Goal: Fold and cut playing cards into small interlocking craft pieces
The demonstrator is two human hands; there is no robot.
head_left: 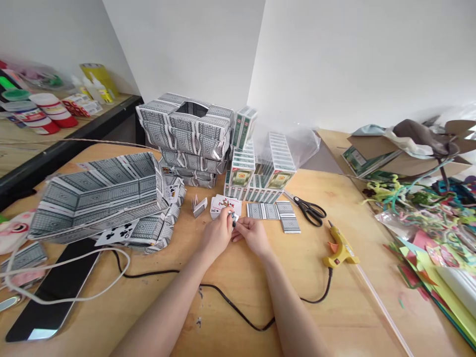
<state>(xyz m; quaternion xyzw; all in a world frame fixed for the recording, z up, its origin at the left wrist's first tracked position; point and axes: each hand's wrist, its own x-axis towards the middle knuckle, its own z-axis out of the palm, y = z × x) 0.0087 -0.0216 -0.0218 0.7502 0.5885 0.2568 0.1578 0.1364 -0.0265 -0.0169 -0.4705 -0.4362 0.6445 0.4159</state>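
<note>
1. On the right, an open cardboard box (390, 148) was stuffed with brown and pale cloth (418, 136) that bulged over its rim; green packs (355, 161) showed at its left side, though whether they were inside could not be told
2. On the left, an open tray built of playing cards (107, 198) leaned over another card-covered piece (159, 233), its hollow lined with patterned backs; a clubs card (117, 234) stuck out beneath
3. Behind it, a card-covered box (186, 131) with an opening in its top sat uppermost on a stack; how deep it was filled could not be seen
4. Boxed card packs (256, 188) stood piled beside that stack, with a clear plastic bag (307, 148) behind them
5. The left hand (219, 229) was curled nearly closed, thumb and fingers pinching a small white-and-dark piece (235, 218) above the table (238, 282), just in front of the joker-topped card pile (219, 202)
6. The right hand (255, 234) was loosely bent, its fingertips meeting at the same piece; how firmly it gripped could not be told
7. Face-down cards (260, 211) lay near the right hand, with scissors (310, 210) and a yellow glue gun (340, 250) farther right
</note>
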